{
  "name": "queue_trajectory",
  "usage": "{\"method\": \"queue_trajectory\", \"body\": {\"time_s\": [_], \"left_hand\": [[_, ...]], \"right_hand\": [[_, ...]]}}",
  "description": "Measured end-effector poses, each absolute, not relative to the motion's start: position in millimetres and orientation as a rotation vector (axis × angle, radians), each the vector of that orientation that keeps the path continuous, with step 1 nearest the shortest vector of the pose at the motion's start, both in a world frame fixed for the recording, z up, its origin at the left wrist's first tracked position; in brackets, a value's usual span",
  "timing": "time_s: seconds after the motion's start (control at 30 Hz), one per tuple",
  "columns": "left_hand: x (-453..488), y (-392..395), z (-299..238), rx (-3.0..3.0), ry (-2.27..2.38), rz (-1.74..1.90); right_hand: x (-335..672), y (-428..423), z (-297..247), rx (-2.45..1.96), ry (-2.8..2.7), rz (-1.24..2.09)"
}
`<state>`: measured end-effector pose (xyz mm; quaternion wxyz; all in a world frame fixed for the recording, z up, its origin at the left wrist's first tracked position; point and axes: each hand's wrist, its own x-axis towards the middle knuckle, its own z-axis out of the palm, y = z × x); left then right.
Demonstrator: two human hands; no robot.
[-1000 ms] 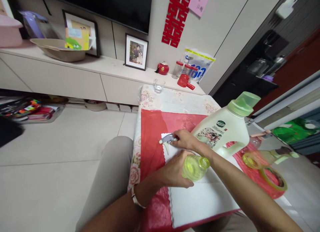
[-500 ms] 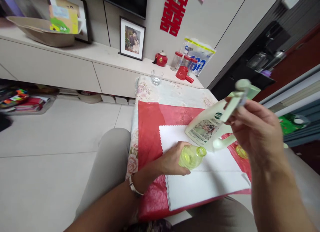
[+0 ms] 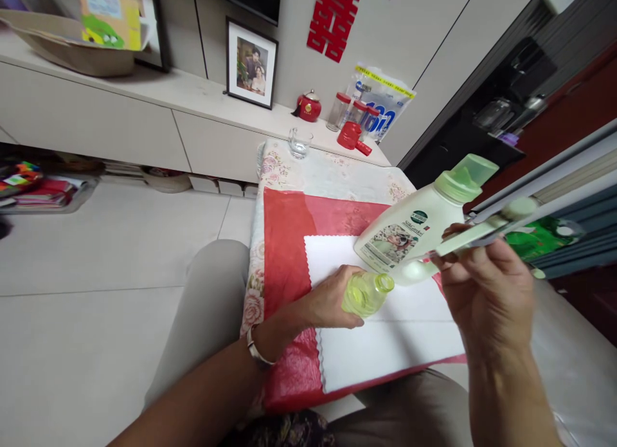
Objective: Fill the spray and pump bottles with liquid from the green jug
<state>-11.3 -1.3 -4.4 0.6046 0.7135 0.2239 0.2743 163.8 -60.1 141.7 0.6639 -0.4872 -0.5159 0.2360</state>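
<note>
My left hand (image 3: 330, 299) is wrapped round a small yellow-green bottle (image 3: 367, 293) with an open neck, held tilted over a white cloth (image 3: 385, 341) on the table. My right hand (image 3: 486, 292) is raised to the right and pinches a pale green spray-pump head with a long stem (image 3: 482, 235). Just behind both hands stands a large white detergent bottle (image 3: 414, 231) with a green cap.
The table carries a red cloth (image 3: 289, 241) over a floral cover, with a small glass (image 3: 298, 143) at its far end. A low cabinet (image 3: 144, 119) behind holds a framed photo (image 3: 250, 64), red pots, jars and a bag. Tiled floor lies left.
My right hand picked the spray-pump head off the white cloth and lifted it up to the right. My left hand kept hold of the small bottle. The view shifted slightly.
</note>
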Motion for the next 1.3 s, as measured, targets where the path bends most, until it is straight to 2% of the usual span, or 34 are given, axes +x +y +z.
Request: {"method": "queue_trajectory", "body": {"time_s": [0.23, 0.47, 1.3], "left_hand": [[-7.6, -1.8, -9.4, 1.659, 0.501, 0.668], [-6.4, -1.4, -12.1, 1.687, 0.523, 0.671], [-8.9, -0.9, -10.7, 1.634, 0.428, 0.696]], "right_hand": [[158.4, -70.6, 88.9, -1.073, -1.198, 0.696], [157.5, -77.4, 59.4, -1.086, -1.214, 0.777], [160.3, -73.6, 44.2, -1.15, -1.188, 0.752]]}}
